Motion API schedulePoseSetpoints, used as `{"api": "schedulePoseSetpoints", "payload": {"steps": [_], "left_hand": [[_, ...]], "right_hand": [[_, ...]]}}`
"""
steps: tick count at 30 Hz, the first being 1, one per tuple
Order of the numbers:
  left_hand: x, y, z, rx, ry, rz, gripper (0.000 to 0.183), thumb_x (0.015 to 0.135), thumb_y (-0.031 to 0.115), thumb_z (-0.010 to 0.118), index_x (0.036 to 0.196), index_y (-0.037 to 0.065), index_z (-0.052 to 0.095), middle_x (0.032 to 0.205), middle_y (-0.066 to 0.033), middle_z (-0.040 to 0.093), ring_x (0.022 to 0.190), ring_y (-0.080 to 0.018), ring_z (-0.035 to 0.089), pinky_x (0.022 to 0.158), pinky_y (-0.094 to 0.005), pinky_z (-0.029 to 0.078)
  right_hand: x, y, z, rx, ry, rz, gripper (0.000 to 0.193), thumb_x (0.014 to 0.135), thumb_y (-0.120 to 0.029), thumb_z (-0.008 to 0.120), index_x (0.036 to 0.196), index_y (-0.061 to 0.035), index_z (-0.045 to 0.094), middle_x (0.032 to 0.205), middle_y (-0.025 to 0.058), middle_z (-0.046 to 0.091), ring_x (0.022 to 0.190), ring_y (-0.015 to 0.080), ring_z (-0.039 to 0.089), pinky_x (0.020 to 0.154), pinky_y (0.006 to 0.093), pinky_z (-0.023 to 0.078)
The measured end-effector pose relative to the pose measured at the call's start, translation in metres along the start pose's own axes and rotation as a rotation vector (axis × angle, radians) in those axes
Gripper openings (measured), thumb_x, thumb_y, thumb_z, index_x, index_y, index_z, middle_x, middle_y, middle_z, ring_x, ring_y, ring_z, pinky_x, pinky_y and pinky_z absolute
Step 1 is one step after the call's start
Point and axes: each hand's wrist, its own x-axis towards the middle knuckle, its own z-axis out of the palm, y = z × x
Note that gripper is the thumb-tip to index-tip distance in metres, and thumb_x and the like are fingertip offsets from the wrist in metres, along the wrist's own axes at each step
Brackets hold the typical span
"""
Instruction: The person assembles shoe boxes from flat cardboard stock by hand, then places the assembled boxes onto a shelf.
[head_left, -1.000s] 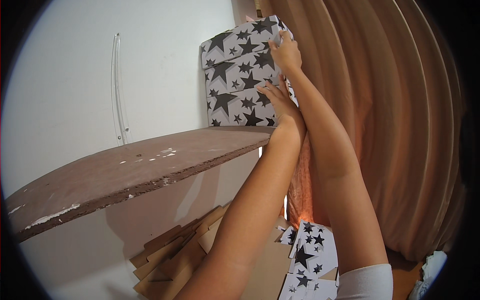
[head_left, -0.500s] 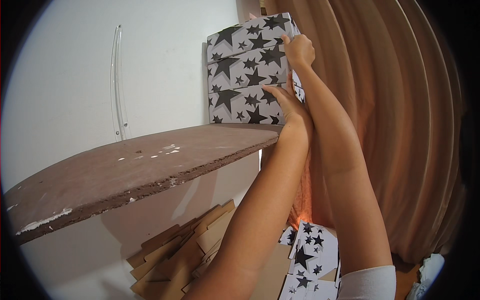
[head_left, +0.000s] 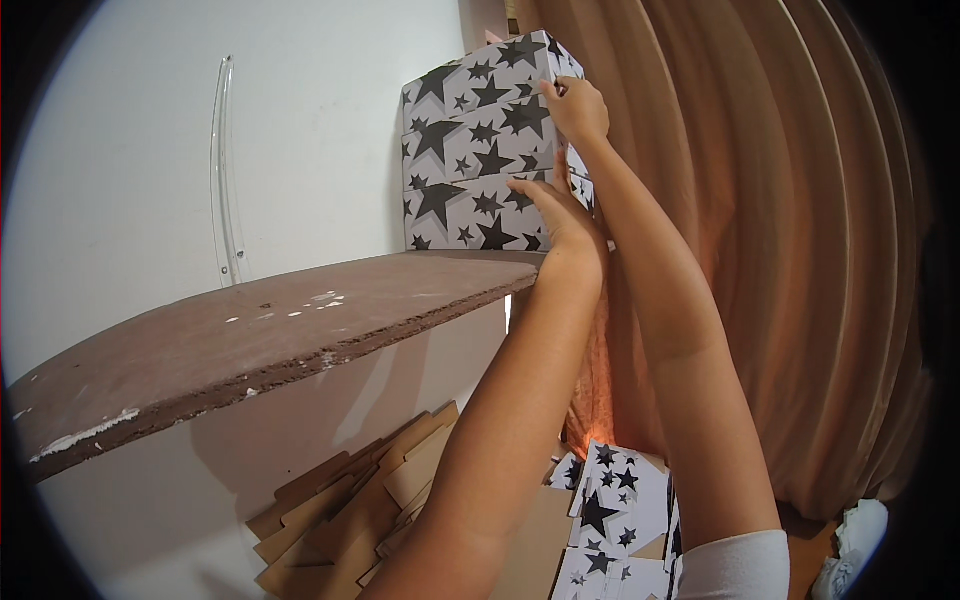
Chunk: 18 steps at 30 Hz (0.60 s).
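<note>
Three flat white boxes with black and grey stars stand stacked at the far end of the brown shelf: a top box [head_left: 490, 80], a middle box [head_left: 470, 140] and a bottom box [head_left: 475, 215]. My left hand [head_left: 562, 215] is at the stack's right front corner, lower down. Its thumb lies out toward the front face and its fingers reach up the right side, spread apart. Above it, my right hand [head_left: 580, 112] is closed at the right edge of the top box, thumb against the corner. What its curled fingers hold, if anything, is hidden.
The shelf [head_left: 300, 300] has a rough, chipped front edge. Below lie flat brown cardboard pieces [head_left: 350, 510] and star-printed card pieces [head_left: 610, 510]. A brown curtain [head_left: 760, 260] hangs close on the right. A clear strip [head_left: 222, 170] is fixed to the white wall [head_left: 120, 190].
The view has shifted slightly. More of the top box's right side shows, and its right front corner sits farther left. My right hand stays at its edge; my left hand keeps its place.
</note>
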Motion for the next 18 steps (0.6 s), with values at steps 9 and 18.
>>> {"api": "schedulePoseSetpoints", "payload": {"steps": [9, 18], "left_hand": [[0.0, 0.001, -0.001, -0.079, -0.023, -0.034, 0.064, 0.088, 0.035, 0.045, 0.141, 0.008, 0.021, 0.148, -0.0103, -0.011, 0.125, -0.0413, 0.032, 0.091, -0.0646, 0.027], [-0.001, 0.0, -0.003, -0.035, -0.06, -0.024, 0.063, 0.086, 0.033, 0.048, 0.139, 0.007, 0.025, 0.146, -0.0141, -0.015, 0.121, -0.0402, 0.038, 0.091, -0.0611, 0.03]], "right_hand": [[-0.009, 0.055, 0.013, 0.596, -0.198, -0.221, 0.059, 0.082, -0.031, 0.058, 0.128, 0.0022, 0.041, 0.132, 0.0185, 0.042, 0.126, 0.0259, 0.037, 0.102, 0.0296, 0.028], [-0.016, 0.046, 0.009, 0.419, -0.181, -0.286, 0.061, 0.082, -0.028, 0.059, 0.13, 0.0025, 0.037, 0.136, 0.0204, 0.036, 0.129, 0.0284, 0.032, 0.104, 0.0304, 0.025]]}}
